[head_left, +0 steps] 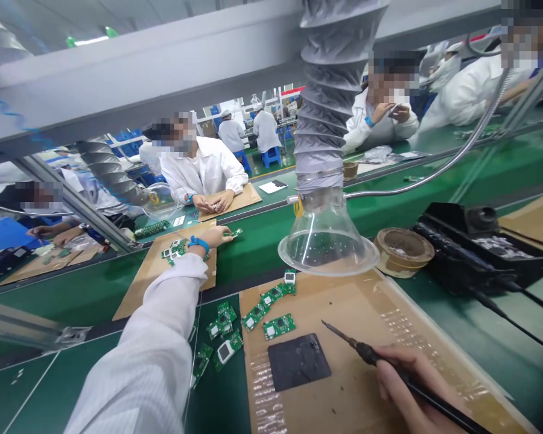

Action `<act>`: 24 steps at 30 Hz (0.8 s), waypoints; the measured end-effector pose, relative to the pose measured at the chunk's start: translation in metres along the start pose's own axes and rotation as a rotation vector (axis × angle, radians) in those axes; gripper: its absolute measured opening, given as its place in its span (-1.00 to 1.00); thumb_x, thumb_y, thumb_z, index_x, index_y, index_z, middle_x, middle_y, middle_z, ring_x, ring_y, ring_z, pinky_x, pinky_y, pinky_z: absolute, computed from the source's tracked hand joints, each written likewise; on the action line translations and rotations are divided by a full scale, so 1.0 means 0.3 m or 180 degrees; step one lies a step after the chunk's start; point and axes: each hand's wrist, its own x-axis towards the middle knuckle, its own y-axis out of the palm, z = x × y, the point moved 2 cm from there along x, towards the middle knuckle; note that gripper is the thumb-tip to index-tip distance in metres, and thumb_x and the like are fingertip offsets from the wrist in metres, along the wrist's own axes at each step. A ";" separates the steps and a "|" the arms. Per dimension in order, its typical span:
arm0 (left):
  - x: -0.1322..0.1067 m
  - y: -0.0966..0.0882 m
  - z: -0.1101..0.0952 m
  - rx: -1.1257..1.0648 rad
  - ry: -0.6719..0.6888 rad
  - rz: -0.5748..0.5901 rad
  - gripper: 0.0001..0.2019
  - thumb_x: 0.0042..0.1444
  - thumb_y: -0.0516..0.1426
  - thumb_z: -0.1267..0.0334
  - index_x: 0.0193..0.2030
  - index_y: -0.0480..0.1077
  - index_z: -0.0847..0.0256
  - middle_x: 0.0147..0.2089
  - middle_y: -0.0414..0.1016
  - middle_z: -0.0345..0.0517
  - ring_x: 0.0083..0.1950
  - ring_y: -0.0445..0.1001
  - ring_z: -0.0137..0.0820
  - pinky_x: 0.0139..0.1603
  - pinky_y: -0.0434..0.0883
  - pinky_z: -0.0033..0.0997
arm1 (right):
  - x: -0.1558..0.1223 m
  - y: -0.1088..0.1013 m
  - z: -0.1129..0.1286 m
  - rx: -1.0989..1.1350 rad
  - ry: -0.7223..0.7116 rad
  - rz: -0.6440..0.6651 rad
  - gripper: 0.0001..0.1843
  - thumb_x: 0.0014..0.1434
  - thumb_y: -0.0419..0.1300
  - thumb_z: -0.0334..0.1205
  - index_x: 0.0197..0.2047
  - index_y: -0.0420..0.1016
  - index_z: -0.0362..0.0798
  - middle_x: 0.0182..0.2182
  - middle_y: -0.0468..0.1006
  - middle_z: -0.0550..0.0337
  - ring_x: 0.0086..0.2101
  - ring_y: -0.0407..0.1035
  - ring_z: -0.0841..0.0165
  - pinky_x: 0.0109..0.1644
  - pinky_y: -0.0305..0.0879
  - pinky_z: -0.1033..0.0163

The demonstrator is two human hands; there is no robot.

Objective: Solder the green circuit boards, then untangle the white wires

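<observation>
My left hand (213, 237), with a blue band at the wrist, reaches far forward and pinches a small green circuit board (236, 233) above the green strip. Below that wrist, several boards (174, 249) lie on a cardboard sheet. In my right hand (409, 383) is a soldering iron (366, 352), its tip pointing left over the near cardboard (357, 398). A black pad (299, 361) rests on this cardboard, left of the iron. Just behind the pad lies a circuit board (279, 326). More boards, some with white-framed parts (226, 351), are scattered along the cardboard's left edge.
A clear fume hood (328, 244) on a grey duct hangs low over the cardboard's far edge. To the right stand a round brown container (403, 250) and a black soldering stand (484, 247) with cables. Co-workers sit across the bench; one person's hands (215, 204) hold something small.
</observation>
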 end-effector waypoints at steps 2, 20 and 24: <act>-0.071 0.001 -0.071 -0.0099 0.0153 -0.0014 -0.67 0.36 0.19 0.09 0.08 0.53 0.30 -0.09 0.60 0.02 -0.09 0.56 -0.23 -0.05 0.46 -0.26 | -0.006 0.003 0.007 0.0183 0.0273 0.0017 -0.75 0.36 0.24 0.07 -0.11 0.55 0.09 -0.41 0.64 0.21 -0.47 0.56 0.30 -0.38 0.55 0.32; -0.765 0.290 -0.595 -0.1229 0.1112 0.0577 -0.79 0.39 0.08 0.21 -0.12 0.53 0.20 -0.38 0.42 -0.23 -0.43 0.30 -0.44 -0.35 0.23 -0.40 | -0.059 0.003 0.015 0.0805 0.0466 0.0144 -0.81 0.38 0.29 -0.07 0.01 0.49 0.10 -0.19 0.62 0.13 -0.25 0.57 0.26 -0.17 0.51 0.13; -0.772 0.291 -0.586 -0.1131 0.0981 0.0328 -0.76 0.41 0.12 0.10 0.04 0.50 0.15 -0.30 0.47 -0.20 -0.35 0.41 -0.37 -0.29 0.32 -0.37 | -0.058 0.008 0.008 0.0828 0.0464 0.0145 -0.81 0.39 0.29 -0.07 0.02 0.49 0.10 -0.18 0.62 0.13 -0.25 0.57 0.26 -0.19 0.50 0.14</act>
